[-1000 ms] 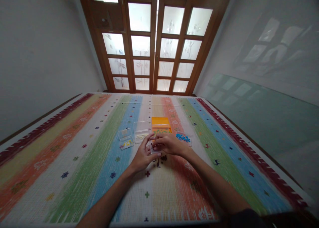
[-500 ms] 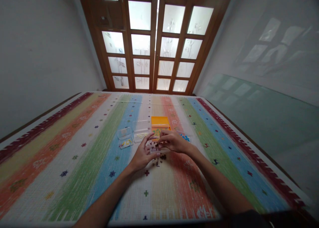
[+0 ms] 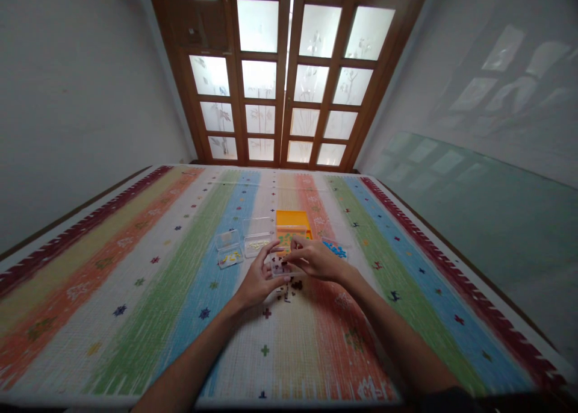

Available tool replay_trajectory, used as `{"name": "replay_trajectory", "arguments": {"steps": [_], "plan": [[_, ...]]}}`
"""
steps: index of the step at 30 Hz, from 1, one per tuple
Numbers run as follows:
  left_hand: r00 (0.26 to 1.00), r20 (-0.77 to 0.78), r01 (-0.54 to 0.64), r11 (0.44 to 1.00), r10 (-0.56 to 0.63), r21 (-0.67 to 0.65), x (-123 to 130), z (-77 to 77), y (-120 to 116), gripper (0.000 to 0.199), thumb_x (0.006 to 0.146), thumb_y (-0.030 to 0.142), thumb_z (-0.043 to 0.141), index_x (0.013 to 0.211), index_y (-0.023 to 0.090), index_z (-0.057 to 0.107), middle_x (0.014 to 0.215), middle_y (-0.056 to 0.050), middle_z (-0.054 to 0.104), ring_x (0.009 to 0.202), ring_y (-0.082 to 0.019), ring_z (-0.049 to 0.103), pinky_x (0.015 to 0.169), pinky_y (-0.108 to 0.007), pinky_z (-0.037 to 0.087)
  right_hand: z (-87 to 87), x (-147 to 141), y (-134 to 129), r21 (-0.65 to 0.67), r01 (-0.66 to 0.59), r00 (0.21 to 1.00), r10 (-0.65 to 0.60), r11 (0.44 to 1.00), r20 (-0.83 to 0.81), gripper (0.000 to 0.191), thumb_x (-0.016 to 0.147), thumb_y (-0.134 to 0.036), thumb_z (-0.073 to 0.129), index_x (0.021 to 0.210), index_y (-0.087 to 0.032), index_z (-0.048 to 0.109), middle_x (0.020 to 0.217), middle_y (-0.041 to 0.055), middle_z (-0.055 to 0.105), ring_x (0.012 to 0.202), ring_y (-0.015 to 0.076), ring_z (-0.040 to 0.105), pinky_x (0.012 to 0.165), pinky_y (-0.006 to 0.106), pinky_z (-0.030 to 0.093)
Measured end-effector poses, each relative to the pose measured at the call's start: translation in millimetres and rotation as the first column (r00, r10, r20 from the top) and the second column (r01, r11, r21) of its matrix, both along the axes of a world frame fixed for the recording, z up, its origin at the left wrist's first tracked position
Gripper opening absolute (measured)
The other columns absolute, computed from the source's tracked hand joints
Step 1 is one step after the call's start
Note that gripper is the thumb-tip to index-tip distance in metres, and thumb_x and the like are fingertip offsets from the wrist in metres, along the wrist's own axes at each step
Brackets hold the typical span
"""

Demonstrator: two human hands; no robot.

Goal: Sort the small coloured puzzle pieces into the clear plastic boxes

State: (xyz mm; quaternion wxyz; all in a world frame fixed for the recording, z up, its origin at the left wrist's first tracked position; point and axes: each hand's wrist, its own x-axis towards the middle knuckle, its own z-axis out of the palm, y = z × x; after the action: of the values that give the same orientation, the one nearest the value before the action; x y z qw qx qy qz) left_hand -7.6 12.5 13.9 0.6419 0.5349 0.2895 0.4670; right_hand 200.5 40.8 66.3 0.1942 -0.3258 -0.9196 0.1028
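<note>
Striped cloth (image 3: 180,316), 2 hands (image 3: 284,270), wooden doors (image 3: 282,70).

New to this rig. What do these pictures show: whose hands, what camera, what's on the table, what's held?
No robot: these are a person's bare hands. One head-worn camera, looking forward and down, takes every picture. The left hand holds a clear box of small dark pieces; the right hand reaches over it, its grip too small to make out. On the striped cloth lie loose dark pieces, an orange box, and, left to right, yellow pieces, pale pieces and blue pieces in clear boxes.
</note>
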Motion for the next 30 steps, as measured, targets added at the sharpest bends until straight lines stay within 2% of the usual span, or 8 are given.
{"name": "replay_trajectory", "arguments": {"steps": [5,9,13,17,22,27,30], "plan": [[1.000,0.014,-0.011,1.000,0.011,0.002,-0.4,-1.1,1.6,0.084,0.069,0.022,0.089,0.142,0.028,0.047,0.141,-0.011,0.051,0.115,-0.026,0.067,0.100,-0.043,0.057,1.3,-4.9,-1.8,-0.009,-0.037,0.997,0.037,0.999,0.068,0.026,0.093,-0.011,0.060,0.108,-0.022,0.078,0.093,0.0054,0.060,0.077,0.0145,0.055,0.067,0.024,0.038],[1.000,0.029,-0.012,1.000,0.012,0.014,-0.6,-0.7,1.8,0.083,0.070,0.022,0.088,0.142,0.028,0.047,0.141,-0.011,0.052,0.116,-0.026,0.067,0.101,-0.044,0.057,3.5,-3.9,-2.3,-0.014,-0.010,0.999,0.011,1.000,0.030,0.023,0.095,-0.012,0.059,0.107,-0.020,0.077,0.095,0.0064,0.060,0.077,0.0146,0.055,0.068,0.024,0.039],[0.999,0.033,-0.004,1.000,0.003,0.013,-1.4,0.8,0.7,0.085,0.070,0.022,0.088,0.143,0.028,0.046,0.137,-0.011,0.056,0.112,-0.026,0.068,0.099,-0.044,0.058,3.8,0.8,-4.2,-0.041,-0.043,0.999,0.042,0.998,-0.030,0.027,0.093,-0.008,0.057,0.103,-0.021,0.079,0.099,0.0065,0.060,0.080,0.0142,0.058,0.070,0.024,0.042],[1.000,0.017,-0.005,1.000,0.005,0.023,-2.4,2.7,0.0,0.083,0.070,0.021,0.088,0.142,0.028,0.046,0.136,-0.010,0.056,0.115,-0.027,0.067,0.100,-0.044,0.057,2.3,1.8,-5.6,-0.057,-0.072,0.997,0.072,0.996,-0.002,0.033,0.090,-0.005,0.058,0.104,-0.024,0.079,0.101,0.0062,0.059,0.080,0.0137,0.057,0.071,0.024,0.044],[1.000,-0.001,0.000,1.000,0.000,0.027,-3.0,1.8,0.2,0.083,0.071,0.021,0.087,0.142,0.029,0.047,0.138,-0.010,0.056,0.115,-0.027,0.068,0.100,-0.044,0.058,1.9,3.1,-4.2,-0.037,-0.034,0.999,0.034,0.999,0.010,0.031,0.090,-0.006,0.058,0.103,-0.023,0.079,0.100,0.0066,0.059,0.079,0.0140,0.058,0.069,0.024,0.044],[0.999,-0.036,-0.023,0.996,0.027,0.089,-3.5,0.0,0.7,0.079,0.074,0.023,0.085,0.143,0.030,0.047,0.142,-0.011,0.054,0.116,-0.028,0.067,0.099,-0.045,0.059,2.3,12.6,-6.1,-0.014,-0.012,0.996,0.011,1.000,-0.092,0.030,0.093,-0.009,0.055,0.108,-0.022,0.077,0.097,0.0060,0.061,0.079,0.0143,0.059,0.070,0.024,0.045],[0.998,-0.040,-0.043,0.994,0.047,0.098,-4.4,0.4,2.0,0.080,0.073,0.023,0.086,0.143,0.030,0.048,0.143,-0.011,0.053,0.119,-0.028,0.066,0.099,-0.044,0.059,2.6,22.0,-11.1,0.001,0.032,0.978,-0.031,0.999,-0.206,0.027,0.092,-0.009,0.054,0.103,-0.021,0.076,0.091,0.0051,0.062,0.077,0.0143,0.059,0.069,0.024,0.045]]}}
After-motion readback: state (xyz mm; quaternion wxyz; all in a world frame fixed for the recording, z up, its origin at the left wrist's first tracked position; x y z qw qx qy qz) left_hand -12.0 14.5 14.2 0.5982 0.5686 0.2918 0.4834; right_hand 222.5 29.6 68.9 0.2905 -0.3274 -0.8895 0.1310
